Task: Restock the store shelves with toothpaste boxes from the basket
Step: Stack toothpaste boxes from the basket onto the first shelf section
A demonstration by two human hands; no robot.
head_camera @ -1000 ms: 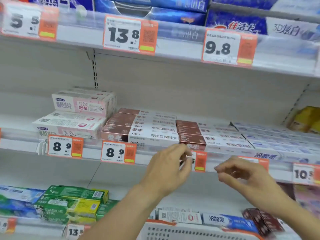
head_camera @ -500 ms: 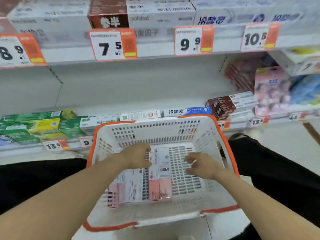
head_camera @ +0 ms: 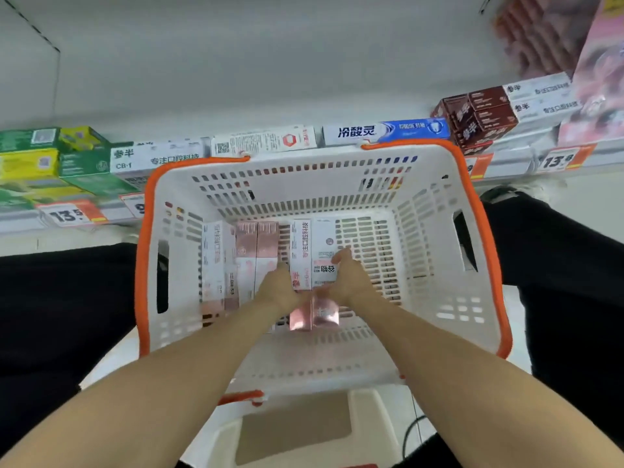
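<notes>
A white basket [head_camera: 439, 265] with an orange rim sits in front of me, below the lowest shelf. Several pink and white toothpaste boxes lie lengthwise on its floor. Both hands are down inside it, on either side of two boxes [head_camera: 312, 255] lying side by side. My left hand [head_camera: 278, 287] grips their left edge. My right hand [head_camera: 349, 278] curls round their right edge, fingers over the top. More pink and white boxes [head_camera: 236, 255] lie to the left.
The bottom shelf behind the basket holds green and yellow boxes [head_camera: 44, 160], white boxes [head_camera: 158, 157], a blue and white box [head_camera: 385, 130] and dark red boxes [head_camera: 479, 116]. Orange price tags [head_camera: 72, 212] line the shelf edge. My dark trouser legs flank the basket.
My view dropped from the upper shelves to the basket. Both hands came down from the shelf, reached into the basket and closed in on two boxes.
</notes>
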